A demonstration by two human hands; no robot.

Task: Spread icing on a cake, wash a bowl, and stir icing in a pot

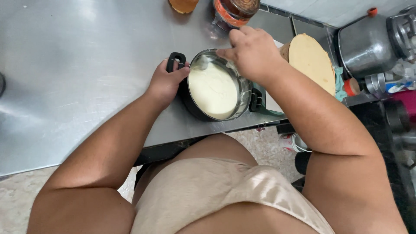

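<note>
A round metal pot (242, 93) with black handles sits near the front edge of a steel counter (78, 78). It holds a pale cream-coloured batter (213, 90). My left hand (167, 82) grips the pot's black left handle (175, 60). My right hand (251, 52) is over the pot's far rim, fingers pinched on a spoon (203, 63) whose bowl dips into the batter at the far left.
A round wooden board (312, 60) lies right of the pot. Two jars (234, 11) stand at the counter's back edge. A steel pressure cooker (368, 43) and bottles sit at the far right. Tiled floor shows below the counter.
</note>
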